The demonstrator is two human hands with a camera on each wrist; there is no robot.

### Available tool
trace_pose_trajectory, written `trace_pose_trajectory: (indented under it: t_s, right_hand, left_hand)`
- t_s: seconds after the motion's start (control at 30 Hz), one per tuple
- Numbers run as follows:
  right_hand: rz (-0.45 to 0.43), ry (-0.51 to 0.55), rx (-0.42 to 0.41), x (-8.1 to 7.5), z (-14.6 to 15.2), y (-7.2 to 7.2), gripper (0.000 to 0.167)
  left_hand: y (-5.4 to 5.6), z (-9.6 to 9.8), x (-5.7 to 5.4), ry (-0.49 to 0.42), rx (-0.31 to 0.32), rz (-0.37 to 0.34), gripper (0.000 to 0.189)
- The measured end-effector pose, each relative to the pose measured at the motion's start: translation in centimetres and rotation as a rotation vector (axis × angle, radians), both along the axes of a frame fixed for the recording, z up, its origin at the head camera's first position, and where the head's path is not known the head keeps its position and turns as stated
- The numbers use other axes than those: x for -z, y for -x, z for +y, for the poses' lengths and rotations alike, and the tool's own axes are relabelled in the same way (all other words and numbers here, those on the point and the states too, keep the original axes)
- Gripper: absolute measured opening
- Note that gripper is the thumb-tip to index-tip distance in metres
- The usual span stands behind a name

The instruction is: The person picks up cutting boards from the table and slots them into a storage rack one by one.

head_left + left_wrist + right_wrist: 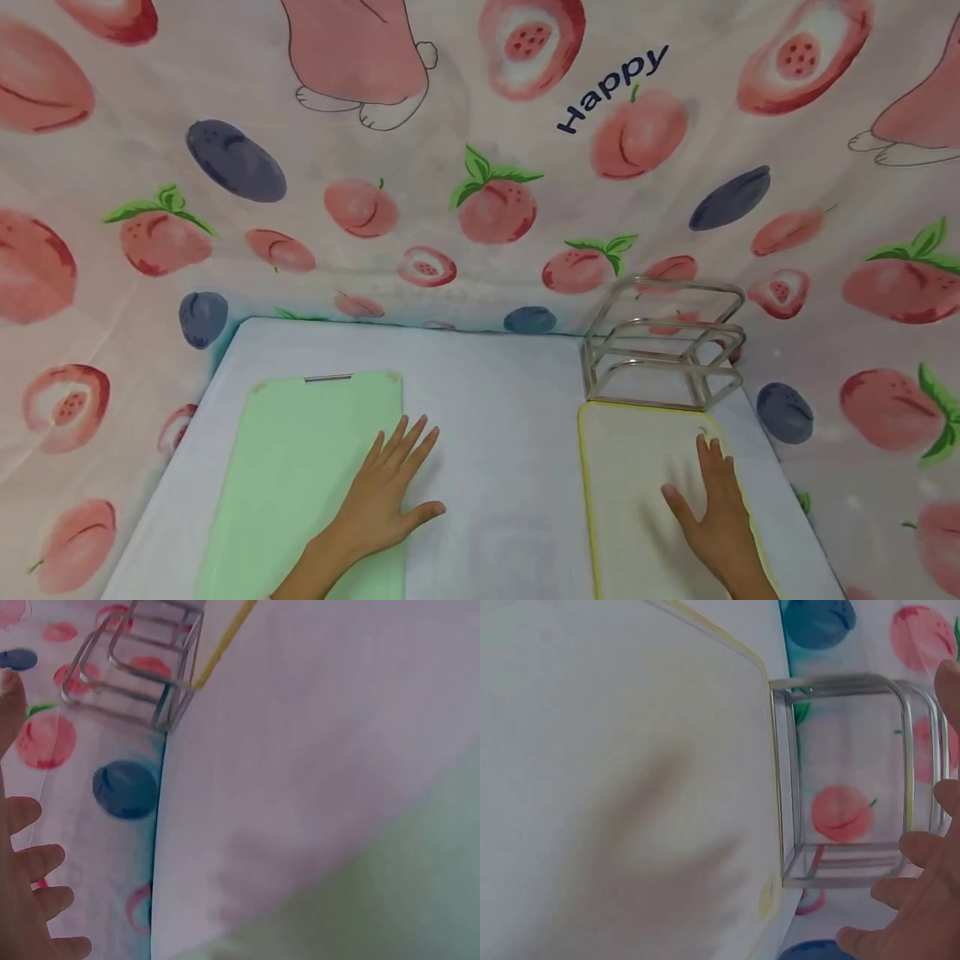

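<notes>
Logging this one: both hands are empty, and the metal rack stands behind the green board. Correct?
No: in the head view, the metal rack stands behind the yellow-edged board, not the green board. The left hand and right hand are empty, as you say.

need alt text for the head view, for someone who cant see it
A person's left hand and right hand, open and empty, reach over a white tabletop, the left above the right edge of a green board, the right above a pale yellow-rimmed board. A metal rack stands just beyond that board, with fruit-print cloth behind.
</notes>
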State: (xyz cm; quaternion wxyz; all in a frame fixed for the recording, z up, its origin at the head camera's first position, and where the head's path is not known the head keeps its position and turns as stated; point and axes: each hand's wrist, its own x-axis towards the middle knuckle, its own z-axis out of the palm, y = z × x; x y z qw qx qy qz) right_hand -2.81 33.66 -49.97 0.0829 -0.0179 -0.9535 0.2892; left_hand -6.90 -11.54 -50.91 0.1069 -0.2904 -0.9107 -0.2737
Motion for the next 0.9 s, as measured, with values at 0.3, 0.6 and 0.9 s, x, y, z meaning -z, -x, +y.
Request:
trace_pose_trajectory:
  t_s: [0.3, 0.6, 0.9]
  right_hand:
    - [-0.002, 0.140, 0.078, -0.9, 1.4, 1.2, 0.078]
    - [-0.114, 0.299, 0.207, -0.7, 2.6, 0.2, 0.075]
    - [-0.039, 0.494, 0.220, -0.9, 3.9, 3.6, 0.070]
  left_hand:
    - [1.9, 4.0, -1.7, -0.090, 0.100, -0.033, 0.084]
    - [2.6, 4.1, -2.2, -0.139, 0.131, -0.118, 0.083]
    - [5.5, 9.3, -1.6, -0.278, 0.177, -0.374, 0.080]
